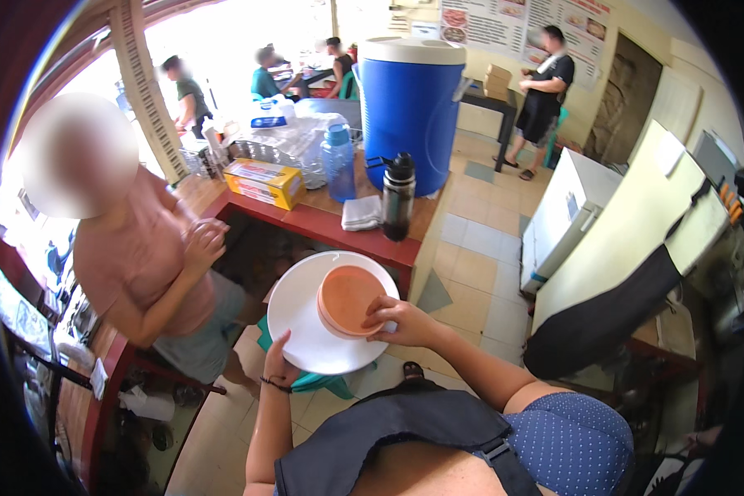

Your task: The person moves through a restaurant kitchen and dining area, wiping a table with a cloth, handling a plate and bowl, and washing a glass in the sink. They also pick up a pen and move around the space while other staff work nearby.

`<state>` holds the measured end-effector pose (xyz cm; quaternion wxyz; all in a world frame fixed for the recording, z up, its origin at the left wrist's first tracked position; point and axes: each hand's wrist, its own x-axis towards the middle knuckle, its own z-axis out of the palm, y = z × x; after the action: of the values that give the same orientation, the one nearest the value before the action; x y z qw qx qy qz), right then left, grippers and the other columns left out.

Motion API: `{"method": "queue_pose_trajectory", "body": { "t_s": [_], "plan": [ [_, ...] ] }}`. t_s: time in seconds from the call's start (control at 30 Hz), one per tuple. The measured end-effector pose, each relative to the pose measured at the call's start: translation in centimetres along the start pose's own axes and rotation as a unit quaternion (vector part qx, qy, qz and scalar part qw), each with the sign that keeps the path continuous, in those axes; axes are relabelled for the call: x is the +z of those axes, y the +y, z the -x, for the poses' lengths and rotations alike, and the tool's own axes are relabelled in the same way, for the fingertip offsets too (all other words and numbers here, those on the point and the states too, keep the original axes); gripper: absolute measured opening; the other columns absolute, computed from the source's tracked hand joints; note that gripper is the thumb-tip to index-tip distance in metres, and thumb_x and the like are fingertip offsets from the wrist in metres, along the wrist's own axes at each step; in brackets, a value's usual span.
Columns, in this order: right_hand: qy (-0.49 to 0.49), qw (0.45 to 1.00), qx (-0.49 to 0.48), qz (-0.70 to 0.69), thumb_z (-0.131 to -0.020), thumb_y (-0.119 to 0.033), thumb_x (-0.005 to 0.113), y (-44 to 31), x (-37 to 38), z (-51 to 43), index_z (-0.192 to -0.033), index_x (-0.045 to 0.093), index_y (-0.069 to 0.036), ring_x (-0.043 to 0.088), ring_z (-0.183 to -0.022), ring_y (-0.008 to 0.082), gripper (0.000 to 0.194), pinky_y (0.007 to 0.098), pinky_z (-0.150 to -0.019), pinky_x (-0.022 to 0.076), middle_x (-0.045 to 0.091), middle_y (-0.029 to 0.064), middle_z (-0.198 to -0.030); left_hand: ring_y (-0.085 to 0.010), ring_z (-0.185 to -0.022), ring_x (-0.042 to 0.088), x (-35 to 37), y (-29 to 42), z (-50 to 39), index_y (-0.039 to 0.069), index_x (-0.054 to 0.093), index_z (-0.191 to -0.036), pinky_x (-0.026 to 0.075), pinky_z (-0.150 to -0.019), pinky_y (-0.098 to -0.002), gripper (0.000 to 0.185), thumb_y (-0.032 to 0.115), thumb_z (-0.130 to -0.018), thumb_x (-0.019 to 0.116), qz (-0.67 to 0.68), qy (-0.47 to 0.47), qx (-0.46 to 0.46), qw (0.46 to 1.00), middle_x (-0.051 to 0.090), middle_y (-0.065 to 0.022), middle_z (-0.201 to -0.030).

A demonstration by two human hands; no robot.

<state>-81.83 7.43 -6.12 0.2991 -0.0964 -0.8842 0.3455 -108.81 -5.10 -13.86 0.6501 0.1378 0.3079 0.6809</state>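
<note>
A white round plate (pixel 297 310) is held up in front of me, with an orange bowl (pixel 350 297) standing on its right half. My left hand (pixel 281 359) grips the plate by its near left rim, thumb on top and the other fingers hidden beneath. The fingers of my right hand (pixel 397 322) pinch the near right rim of the bowl, some of them reaching inside it. Nothing but the bowl's orange inner surface shows within it.
A person (pixel 155 260) stands close on my left. Ahead, a red-edged counter (pixel 322 222) bears a blue water jug (pixel 409 111), a dark bottle (pixel 399 198), a blue bottle (pixel 339 164), a folded cloth (pixel 361 214) and a yellow wrap box (pixel 264 183). A white chest freezer (pixel 564 217) stands right.
</note>
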Motion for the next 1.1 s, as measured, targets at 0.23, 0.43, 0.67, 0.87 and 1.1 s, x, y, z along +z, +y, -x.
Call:
{"method": "queue_pose_trajectory", "body": {
  "t_s": [0.23,0.43,0.67,0.87,1.1],
  "plan": [
    [-0.002,0.996,0.070,0.052,-0.068,-0.015,0.074,-1.0,0.1,1.7,-0.087,0.067,-0.004,0.058,-0.089,0.0246,0.022,0.0336,-0.080,0.0474,0.057,0.0097,-0.096,-0.0329,-0.113,0.050,-2.1,-3.1,-4.1,0.000,0.039,-0.128,0.038,-0.098,-0.0457,0.052,0.028,-0.086,0.053,0.066,-0.057,-0.044,0.995,0.051,-0.0159,-0.124],
    [-0.002,0.997,0.071,0.040,-0.067,-0.010,0.074,-0.7,2.1,2.1,-0.087,0.067,-0.005,0.061,-0.085,0.0239,0.022,0.0337,-0.077,0.0490,0.058,0.0083,-0.094,-0.0332,-0.112,0.051,-4.2,-4.1,-3.8,0.000,0.039,-0.128,0.039,-0.097,-0.0464,0.051,0.023,-0.085,0.053,0.092,-0.055,-0.039,0.993,0.052,-0.0171,-0.123],
    [0.012,0.993,0.084,0.077,-0.065,-0.008,0.076,-1.4,3.5,2.0,-0.087,0.069,-0.004,0.061,-0.086,0.0228,0.024,0.0325,-0.077,0.0495,0.059,0.0085,-0.093,-0.0313,-0.106,0.055,-4.4,-3.9,-3.4,0.000,0.042,-0.124,0.042,-0.094,-0.0449,0.050,0.021,-0.081,0.058,0.082,-0.010,-0.053,0.995,0.055,-0.0160,-0.116],
    [0.017,0.993,0.083,0.079,-0.063,-0.004,0.076,-1.7,4.2,2.8,-0.087,0.069,-0.003,0.060,-0.087,0.0227,0.025,0.0322,-0.076,0.0493,0.059,0.0082,-0.092,-0.0311,-0.108,0.053,-4.5,-3.7,-3.0,0.000,0.039,-0.126,0.041,-0.094,-0.0463,0.055,0.023,-0.080,0.060,0.073,-0.005,-0.085,0.994,0.053,-0.0168,-0.119],
    [0.015,0.994,0.086,0.062,-0.063,-0.003,0.075,-0.9,5.6,2.2,-0.086,0.068,-0.001,0.060,-0.088,0.0223,0.024,0.0320,-0.075,0.0496,0.058,0.0086,-0.093,-0.0316,-0.110,0.051,-5.3,-3.0,-2.3,0.003,0.040,-0.127,0.039,-0.095,-0.0470,0.057,0.024,-0.079,0.061,0.071,0.008,-0.077,0.994,0.052,-0.0153,-0.120]
  ]
}}
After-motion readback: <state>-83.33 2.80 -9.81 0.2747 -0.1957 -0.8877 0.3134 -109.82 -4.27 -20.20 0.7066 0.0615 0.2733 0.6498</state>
